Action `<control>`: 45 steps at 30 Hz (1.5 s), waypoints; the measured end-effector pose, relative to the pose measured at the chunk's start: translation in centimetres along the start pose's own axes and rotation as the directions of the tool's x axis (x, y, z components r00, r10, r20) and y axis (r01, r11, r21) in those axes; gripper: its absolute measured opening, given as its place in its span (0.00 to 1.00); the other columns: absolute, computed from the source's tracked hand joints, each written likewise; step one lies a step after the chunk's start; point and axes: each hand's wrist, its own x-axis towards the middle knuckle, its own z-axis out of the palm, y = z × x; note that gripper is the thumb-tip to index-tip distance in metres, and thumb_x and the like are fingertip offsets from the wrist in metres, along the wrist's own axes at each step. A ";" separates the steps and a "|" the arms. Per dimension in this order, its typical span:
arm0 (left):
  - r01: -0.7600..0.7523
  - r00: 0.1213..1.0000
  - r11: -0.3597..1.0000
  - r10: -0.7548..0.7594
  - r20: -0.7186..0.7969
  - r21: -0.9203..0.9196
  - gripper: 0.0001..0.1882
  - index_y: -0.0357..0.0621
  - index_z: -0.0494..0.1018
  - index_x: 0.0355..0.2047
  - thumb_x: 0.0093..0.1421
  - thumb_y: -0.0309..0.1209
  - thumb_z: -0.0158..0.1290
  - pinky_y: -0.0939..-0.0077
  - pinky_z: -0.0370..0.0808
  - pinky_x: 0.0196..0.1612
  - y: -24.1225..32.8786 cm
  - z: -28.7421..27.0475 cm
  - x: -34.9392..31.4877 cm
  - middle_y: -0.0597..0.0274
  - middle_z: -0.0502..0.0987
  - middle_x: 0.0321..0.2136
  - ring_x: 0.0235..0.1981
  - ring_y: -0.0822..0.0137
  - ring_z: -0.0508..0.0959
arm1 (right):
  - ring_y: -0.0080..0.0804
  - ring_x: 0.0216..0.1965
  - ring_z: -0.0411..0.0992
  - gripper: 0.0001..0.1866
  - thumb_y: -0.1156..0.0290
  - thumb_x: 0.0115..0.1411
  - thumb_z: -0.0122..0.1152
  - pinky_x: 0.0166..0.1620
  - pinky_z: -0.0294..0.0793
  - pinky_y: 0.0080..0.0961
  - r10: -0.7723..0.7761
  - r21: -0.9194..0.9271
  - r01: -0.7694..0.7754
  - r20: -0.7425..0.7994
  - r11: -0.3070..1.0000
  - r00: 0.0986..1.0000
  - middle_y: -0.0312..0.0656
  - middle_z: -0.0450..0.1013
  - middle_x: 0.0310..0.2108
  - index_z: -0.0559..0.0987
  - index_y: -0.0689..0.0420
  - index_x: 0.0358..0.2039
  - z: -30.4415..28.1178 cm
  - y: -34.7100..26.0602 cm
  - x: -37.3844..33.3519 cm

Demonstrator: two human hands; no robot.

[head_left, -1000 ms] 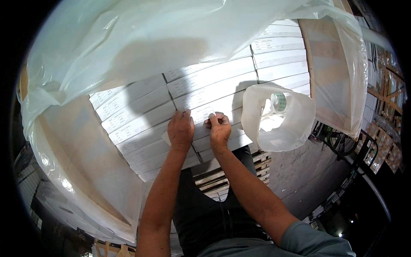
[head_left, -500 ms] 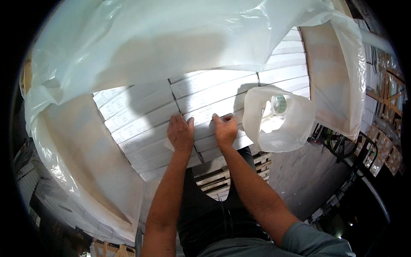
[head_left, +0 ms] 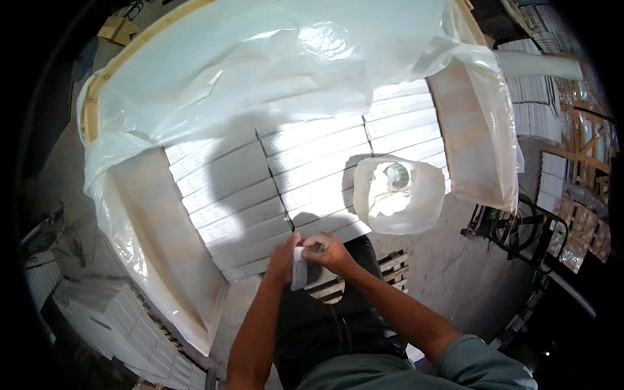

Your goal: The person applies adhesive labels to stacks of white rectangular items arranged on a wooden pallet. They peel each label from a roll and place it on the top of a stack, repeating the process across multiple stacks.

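In front of my body, at the near edge of the cartons, my two hands are close together. My left hand point(head_left: 281, 259) is closed around a white strip point(head_left: 299, 272), which looks like paper or labels and hangs down between the hands. The fingers of my right hand point(head_left: 330, 253) pinch at its upper end. Beyond them lie rows of narrow white cartons point(head_left: 325, 156), packed side by side with print on some of them. To the right, a cut-open translucent plastic jug point(head_left: 426, 195) sits on the cartons, holding a green-and-white roll point(head_left: 397, 175) and crumpled white paper point(head_left: 387, 203).
Clear plastic film point(head_left: 260, 78) covers the far cartons and drapes over the side panels point(head_left: 156, 214). Below the near edge shows a wooden pallet point(head_left: 393, 268). Stacked cartons point(head_left: 123, 318) stand at lower left; a pallet truck point(head_left: 500, 227) is at right.
Both hands have drawn back from the carton tops toward my body and come together, and the white strip now shows between them. The view has shifted, showing more floor at the left.
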 end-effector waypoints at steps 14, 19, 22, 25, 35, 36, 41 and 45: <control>-0.055 0.929 0.961 -0.050 0.366 0.271 0.25 0.35 0.69 0.44 0.71 0.46 0.31 0.69 0.79 0.29 3.8 9.8 -16.1 0.49 0.79 0.32 0.25 0.59 0.81 | 0.22 0.34 0.70 0.12 0.67 0.59 0.64 0.41 0.70 0.24 0.213 0.028 -0.216 0.082 0.976 0.974 0.37 0.74 0.27 0.78 0.64 0.35 -5.6 -14.0 -10.9; -0.145 0.858 0.965 0.014 0.513 0.217 0.30 0.35 0.73 0.38 0.69 0.51 0.32 0.69 0.78 0.30 3.5 12.0 -19.1 0.50 0.79 0.30 0.25 0.60 0.80 | 0.23 0.28 0.71 0.08 0.70 0.58 0.64 0.36 0.70 0.21 0.186 0.332 -0.252 0.218 0.909 0.958 0.37 0.74 0.24 0.77 0.62 0.30 -6.8 -19.5 -14.2; -0.110 0.820 0.991 0.048 0.571 0.074 0.30 0.35 0.70 0.42 0.68 0.53 0.34 0.65 0.78 0.35 2.6 13.3 -20.1 0.50 0.78 0.33 0.28 0.60 0.80 | 0.22 0.29 0.71 0.09 0.70 0.59 0.64 0.36 0.70 0.21 0.087 0.239 -0.139 0.218 0.961 0.972 0.37 0.74 0.24 0.78 0.63 0.31 -8.1 -19.4 -14.9; -0.122 0.825 0.986 0.036 0.564 0.115 0.30 0.34 0.69 0.44 0.68 0.53 0.35 0.67 0.78 0.37 1.9 14.3 -22.5 0.50 0.78 0.33 0.30 0.61 0.80 | 0.22 0.30 0.70 0.10 0.69 0.59 0.64 0.36 0.70 0.21 0.064 0.075 -0.081 0.203 0.994 0.977 0.36 0.74 0.25 0.79 0.64 0.34 -9.2 -19.9 -15.8; -0.314 0.762 0.934 0.143 0.631 0.167 0.24 0.32 0.64 0.53 0.64 0.39 0.48 0.69 0.76 0.47 -0.7 13.8 -23.4 0.48 0.77 0.43 0.40 0.62 0.79 | 0.21 0.31 0.71 0.12 0.69 0.58 0.65 0.36 0.71 0.20 -0.023 -0.011 0.024 0.098 1.000 0.995 0.35 0.75 0.27 0.79 0.63 0.39 -8.4 -21.1 -17.8; -0.335 0.766 0.924 0.154 0.624 0.184 0.23 0.33 0.66 0.51 0.64 0.40 0.46 0.69 0.75 0.47 -0.5 13.9 -23.6 0.49 0.77 0.42 0.39 0.63 0.79 | 0.20 0.30 0.70 0.12 0.69 0.57 0.65 0.36 0.71 0.21 -0.029 0.013 0.028 0.096 1.000 0.995 0.35 0.75 0.27 0.80 0.63 0.38 -8.4 -21.5 -17.9; -0.153 0.833 0.984 0.079 0.547 0.092 0.29 0.35 0.67 0.50 0.68 0.50 0.34 0.67 0.74 0.48 1.9 15.3 -24.9 0.49 0.77 0.41 0.40 0.60 0.79 | 0.20 0.30 0.70 0.12 0.68 0.56 0.66 0.35 0.70 0.20 -0.180 -0.119 0.183 0.039 0.976 0.983 0.35 0.75 0.28 0.80 0.63 0.36 -8.6 -21.1 -17.4; -0.145 0.801 0.965 -0.016 0.599 0.220 0.34 0.36 0.65 0.50 0.69 0.55 0.25 0.66 0.77 0.44 5.2 16.7 -25.5 0.45 0.77 0.41 0.37 0.56 0.80 | 0.21 0.30 0.70 0.10 0.67 0.57 0.65 0.37 0.69 0.21 -0.119 -0.057 0.124 0.082 0.991 0.990 0.36 0.76 0.29 0.81 0.62 0.32 -9.1 -22.5 -16.6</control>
